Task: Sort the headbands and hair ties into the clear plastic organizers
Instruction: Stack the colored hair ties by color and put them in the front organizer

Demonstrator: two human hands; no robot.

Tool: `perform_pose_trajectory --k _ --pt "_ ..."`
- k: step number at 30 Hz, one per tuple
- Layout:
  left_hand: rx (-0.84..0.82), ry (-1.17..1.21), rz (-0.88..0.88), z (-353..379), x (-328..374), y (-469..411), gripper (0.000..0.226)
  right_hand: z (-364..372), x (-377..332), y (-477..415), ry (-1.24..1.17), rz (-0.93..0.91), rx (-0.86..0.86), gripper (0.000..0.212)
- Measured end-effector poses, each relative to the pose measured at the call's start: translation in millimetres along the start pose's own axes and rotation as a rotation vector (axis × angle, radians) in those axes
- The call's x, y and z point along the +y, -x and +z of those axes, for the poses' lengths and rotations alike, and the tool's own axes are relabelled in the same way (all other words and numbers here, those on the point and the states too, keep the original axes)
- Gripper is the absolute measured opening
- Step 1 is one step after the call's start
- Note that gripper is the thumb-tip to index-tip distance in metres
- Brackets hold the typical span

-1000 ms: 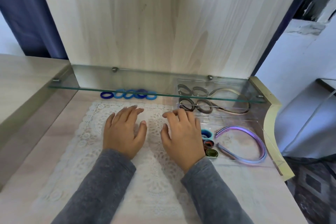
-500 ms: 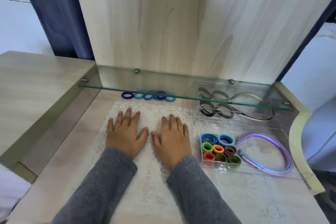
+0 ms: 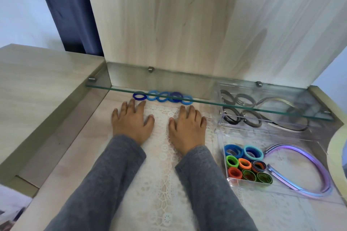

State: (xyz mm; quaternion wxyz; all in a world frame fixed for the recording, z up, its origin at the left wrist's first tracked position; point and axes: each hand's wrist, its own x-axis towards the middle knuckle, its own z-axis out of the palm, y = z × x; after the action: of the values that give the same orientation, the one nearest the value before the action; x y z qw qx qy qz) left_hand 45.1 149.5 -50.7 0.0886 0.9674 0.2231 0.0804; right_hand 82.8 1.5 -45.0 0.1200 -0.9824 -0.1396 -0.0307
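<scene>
Where glass shelf (image 3: 189,88) overhangs, 5 blue hair ties (image 3: 162,97)

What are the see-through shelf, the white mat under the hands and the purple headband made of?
The shelf looks like glass: see-through, with a greenish cut edge. The mat seems to be lace fabric, matte, with patterned open holes. The headband looks like glossy plastic, perhaps metallic-coated; its sheen shifts from purple to blue.

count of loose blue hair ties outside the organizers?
5, in a row under the glass shelf, left to right: dark blue tie, light blue tie, mid-blue tie, second dark blue tie, second light blue tie.
</scene>
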Motion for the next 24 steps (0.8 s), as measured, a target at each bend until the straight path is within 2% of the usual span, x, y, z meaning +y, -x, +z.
perform_pose_trajectory --k 6,14,24 --pt "0.062 0.041 -0.041 -1 -4 -26 0.056 -3 1 -23 0.053 0.090 0.085 0.048" --pt "0.284 0.092 -0.024 -3 -14 -43 0.031 -3 4 -37 -0.024 0.156 0.173 0.033" --pt "0.309 0.173 -0.011 -9 -23 -42 0.019 2 11 -36 -0.099 0.163 0.255 0.026"
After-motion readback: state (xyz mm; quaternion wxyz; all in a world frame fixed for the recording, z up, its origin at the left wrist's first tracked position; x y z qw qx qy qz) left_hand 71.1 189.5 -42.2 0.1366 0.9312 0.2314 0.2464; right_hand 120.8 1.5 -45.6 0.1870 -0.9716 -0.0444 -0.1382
